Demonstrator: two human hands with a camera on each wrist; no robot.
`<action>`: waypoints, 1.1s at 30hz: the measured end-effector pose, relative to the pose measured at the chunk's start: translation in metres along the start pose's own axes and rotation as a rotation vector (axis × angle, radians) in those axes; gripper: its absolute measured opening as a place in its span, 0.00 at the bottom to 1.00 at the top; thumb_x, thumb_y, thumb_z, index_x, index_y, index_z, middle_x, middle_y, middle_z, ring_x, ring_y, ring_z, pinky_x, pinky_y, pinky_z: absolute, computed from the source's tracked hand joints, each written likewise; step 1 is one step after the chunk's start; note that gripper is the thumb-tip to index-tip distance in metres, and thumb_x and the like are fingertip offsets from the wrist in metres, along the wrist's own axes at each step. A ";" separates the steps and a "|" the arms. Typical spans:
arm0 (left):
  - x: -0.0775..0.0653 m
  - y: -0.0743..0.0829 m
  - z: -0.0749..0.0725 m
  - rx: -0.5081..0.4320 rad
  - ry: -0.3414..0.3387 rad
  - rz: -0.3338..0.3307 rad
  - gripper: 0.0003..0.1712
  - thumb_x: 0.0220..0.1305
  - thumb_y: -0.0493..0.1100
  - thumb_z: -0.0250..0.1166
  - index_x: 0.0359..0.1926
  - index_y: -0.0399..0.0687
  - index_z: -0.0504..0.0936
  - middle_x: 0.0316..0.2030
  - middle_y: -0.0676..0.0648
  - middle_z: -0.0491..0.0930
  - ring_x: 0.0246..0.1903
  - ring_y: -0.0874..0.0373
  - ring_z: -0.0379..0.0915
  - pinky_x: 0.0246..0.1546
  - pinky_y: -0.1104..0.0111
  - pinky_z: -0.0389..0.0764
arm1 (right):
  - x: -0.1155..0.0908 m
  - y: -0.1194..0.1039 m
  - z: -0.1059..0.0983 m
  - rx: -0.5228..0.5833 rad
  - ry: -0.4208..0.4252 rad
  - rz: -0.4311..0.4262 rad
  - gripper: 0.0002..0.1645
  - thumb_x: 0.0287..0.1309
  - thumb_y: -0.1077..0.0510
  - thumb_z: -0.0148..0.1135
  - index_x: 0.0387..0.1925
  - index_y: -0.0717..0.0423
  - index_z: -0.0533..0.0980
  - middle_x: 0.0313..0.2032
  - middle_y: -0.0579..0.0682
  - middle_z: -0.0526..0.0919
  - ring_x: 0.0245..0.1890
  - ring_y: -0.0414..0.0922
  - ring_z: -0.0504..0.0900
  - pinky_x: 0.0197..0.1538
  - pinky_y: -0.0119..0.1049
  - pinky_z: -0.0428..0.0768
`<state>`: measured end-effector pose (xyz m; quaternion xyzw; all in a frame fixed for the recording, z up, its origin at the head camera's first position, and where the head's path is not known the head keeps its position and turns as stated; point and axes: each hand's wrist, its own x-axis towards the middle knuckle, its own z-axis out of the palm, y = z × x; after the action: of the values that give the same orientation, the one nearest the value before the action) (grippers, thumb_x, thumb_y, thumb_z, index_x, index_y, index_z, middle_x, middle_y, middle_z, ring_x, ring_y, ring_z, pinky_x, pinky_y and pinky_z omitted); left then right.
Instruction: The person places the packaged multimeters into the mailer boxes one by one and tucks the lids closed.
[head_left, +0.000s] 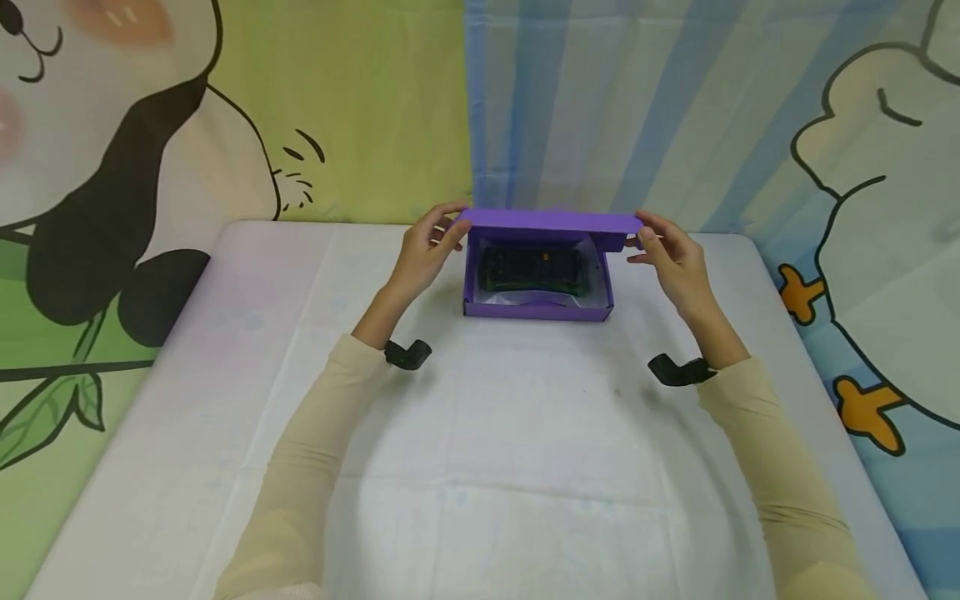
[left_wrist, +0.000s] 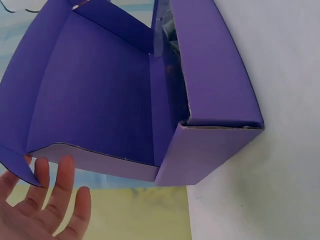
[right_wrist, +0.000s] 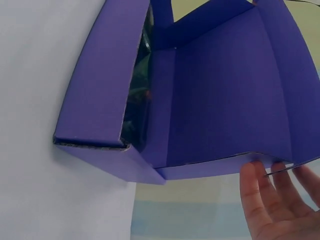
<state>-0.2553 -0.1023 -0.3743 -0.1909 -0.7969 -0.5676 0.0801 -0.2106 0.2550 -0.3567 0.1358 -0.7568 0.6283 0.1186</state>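
A purple cardboard box (head_left: pixel 536 312) stands at the far side of the table with its lid (head_left: pixel 551 220) raised. Inside lies a dark item (head_left: pixel 532 268) with a greenish lower edge, wrapped in clear plastic; its kind cannot be told. My left hand (head_left: pixel 427 247) holds the left corner of the lid, thumb toward me, and my right hand (head_left: pixel 675 262) holds the right corner. Up close in the left wrist view, fingers (left_wrist: pixel 64 177) touch the lid's side flap near its tab. On the other side, fingers (right_wrist: pixel 250 185) touch the matching flap in the right wrist view.
A white cloth covers the table (head_left: pixel 525 433). Behind it hang printed curtains, one with a panda (head_left: pixel 180 167) at the left and one with a pale cartoon figure (head_left: pixel 900 225) at the right. Black wrist cameras sit on both forearms.
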 end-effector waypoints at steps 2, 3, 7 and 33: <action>-0.001 0.002 0.000 0.042 0.008 -0.010 0.28 0.69 0.62 0.56 0.60 0.50 0.76 0.40 0.40 0.82 0.32 0.55 0.79 0.35 0.68 0.76 | 0.000 -0.003 -0.001 -0.011 0.002 0.024 0.24 0.71 0.57 0.53 0.63 0.64 0.71 0.45 0.42 0.81 0.42 0.40 0.82 0.42 0.25 0.82; -0.001 0.002 0.000 0.064 0.012 -0.013 0.27 0.69 0.62 0.56 0.59 0.51 0.77 0.39 0.41 0.82 0.32 0.55 0.79 0.34 0.68 0.76 | 0.000 -0.005 -0.002 -0.016 0.001 0.034 0.24 0.71 0.57 0.53 0.63 0.64 0.71 0.45 0.43 0.81 0.41 0.41 0.83 0.42 0.25 0.82; -0.003 0.004 -0.001 0.139 0.027 -0.030 0.27 0.69 0.65 0.54 0.58 0.54 0.78 0.35 0.44 0.82 0.32 0.53 0.79 0.32 0.66 0.75 | -0.002 -0.009 -0.003 -0.025 -0.018 0.068 0.25 0.71 0.54 0.54 0.62 0.65 0.72 0.44 0.46 0.81 0.41 0.43 0.84 0.42 0.27 0.82; -0.029 0.001 -0.003 0.331 -0.049 -0.041 0.33 0.67 0.72 0.49 0.60 0.58 0.78 0.38 0.49 0.81 0.36 0.56 0.78 0.30 0.62 0.74 | -0.024 -0.001 -0.008 -0.199 -0.126 0.161 0.29 0.72 0.49 0.51 0.64 0.64 0.70 0.45 0.40 0.79 0.42 0.40 0.83 0.43 0.26 0.82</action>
<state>-0.2281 -0.1114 -0.3820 -0.1726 -0.8850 -0.4251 0.0797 -0.1878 0.2641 -0.3629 0.1014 -0.8296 0.5481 0.0329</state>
